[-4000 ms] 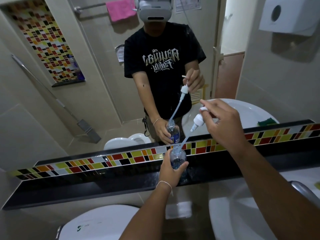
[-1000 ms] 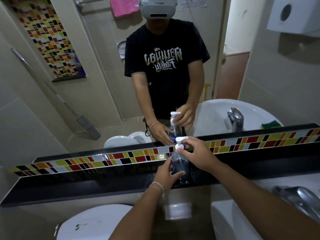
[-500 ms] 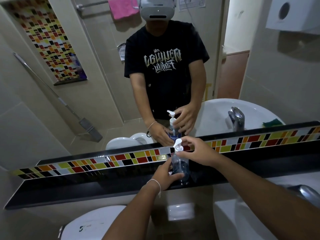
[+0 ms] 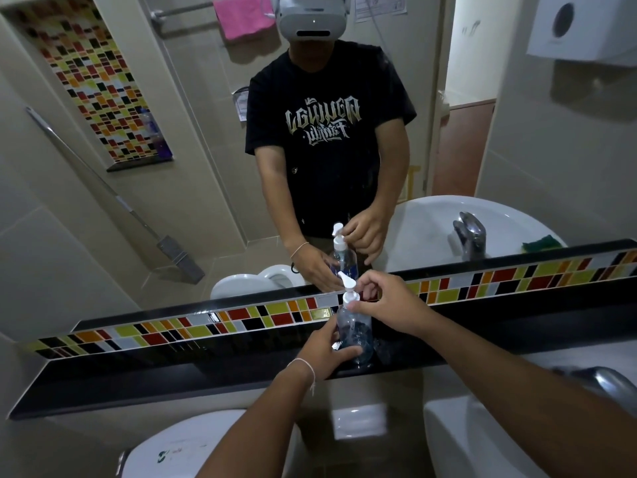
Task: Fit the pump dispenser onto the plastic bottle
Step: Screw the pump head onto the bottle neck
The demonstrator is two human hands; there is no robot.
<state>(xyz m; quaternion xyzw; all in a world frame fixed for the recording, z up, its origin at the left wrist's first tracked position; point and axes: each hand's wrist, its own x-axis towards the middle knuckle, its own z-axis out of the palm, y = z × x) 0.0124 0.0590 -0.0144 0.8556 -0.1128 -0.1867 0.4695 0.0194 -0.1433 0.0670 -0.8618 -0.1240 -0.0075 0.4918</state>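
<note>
The clear plastic bottle (image 4: 355, 334) stood upright on the black ledge (image 4: 172, 370) below the mirror (image 4: 103, 219), with the white pump dispenser (image 4: 349, 290) already seated in its neck and the nozzle pointing up and to the left. The left hand (image 4: 327, 353) was wrapped around the lower body of the bottle, fingers curled against its near side to hold it steady. The right hand (image 4: 386, 305) pinched the pump collar between thumb and fingertips, the remaining fingers loosely curled behind it. Judged from this arrangement, the step in hand was the tightening of the collar on the neck thread; whether the thread was fully engaged could not be told. The next move would call for further twists of the collar with the bottle kept from turning, and for the pump to be kept square to the neck so that the thread does not cross. The ledge was narrow and the bottle stood near its front edge, so a sideways push could tip it off toward the toilet tank (image 4: 193, 450) below. A tiled strip (image 4: 517, 277) ran just behind the bottle, leaving little room at the back. To the right lay the sink (image 4: 482, 439) with its tap (image 4: 606, 381), well apart from the bottle. Open room for the forearms lay above and in front of the ledge
</note>
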